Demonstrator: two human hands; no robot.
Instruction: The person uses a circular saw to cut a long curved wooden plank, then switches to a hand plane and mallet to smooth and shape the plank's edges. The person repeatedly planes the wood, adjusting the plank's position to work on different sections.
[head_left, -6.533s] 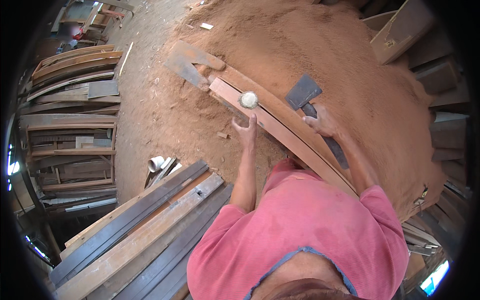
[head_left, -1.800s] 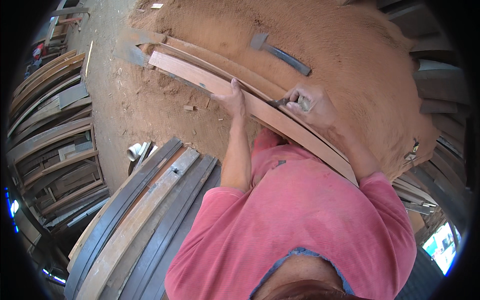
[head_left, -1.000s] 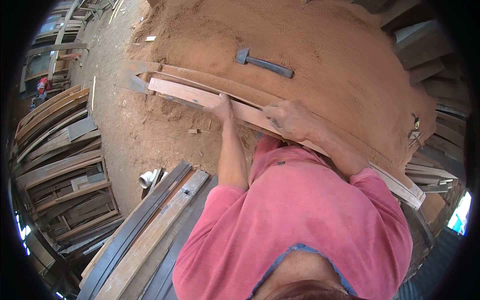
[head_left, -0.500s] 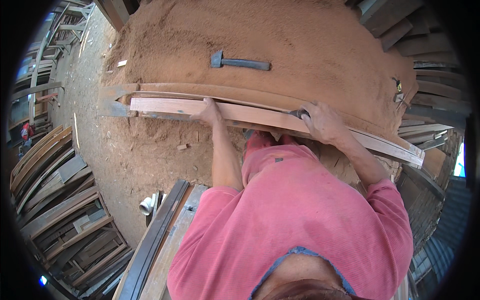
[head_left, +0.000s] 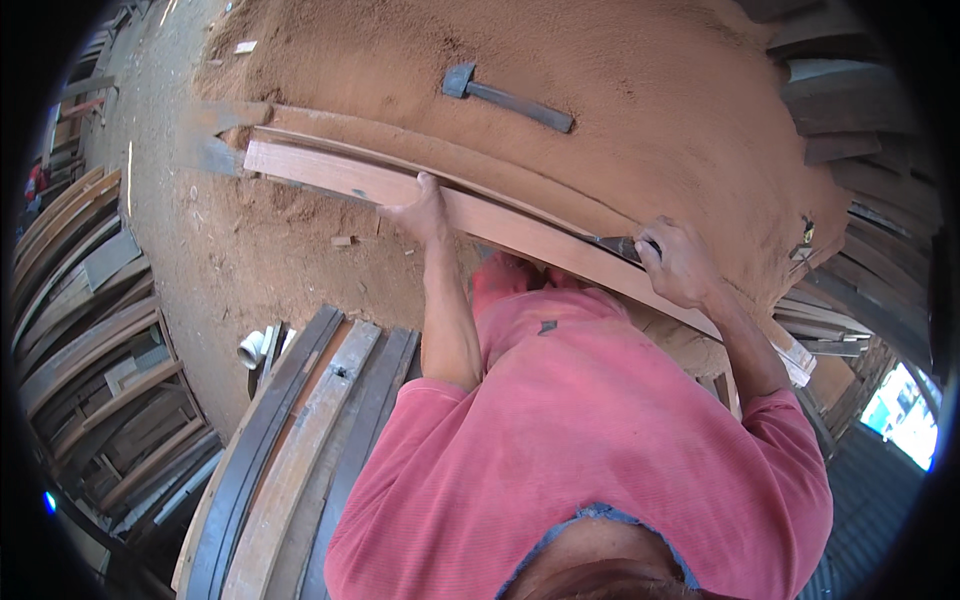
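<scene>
A long, pale reddish wooden plank (head_left: 520, 232) runs across in front of me, sloping down from far left to near right. My left hand (head_left: 425, 210) is closed on it left of its middle, thumb over its face and the other fingers at the near edge. My right hand (head_left: 680, 260) is closed round a dark hand tool (head_left: 618, 246) with a tapering tip, exact kind unclear. That tip points left along the plank's far edge. On the sawdust beyond lies a hammer (head_left: 515, 102) with a blocky grey head, apart from both hands.
A sawdust-covered bench (head_left: 380, 138) with a long edge board lies under and beyond the plank. Several dark boards (head_left: 330, 450) stand close by my left side. Stacked curved wooden pieces (head_left: 90, 300) line the far left; more timber (head_left: 850, 130) is piled at right.
The view has turned, so the plank now slopes more steeply down to the right. My right hand with the tool shows farther right and lower. My left hand keeps its place on the plank.
</scene>
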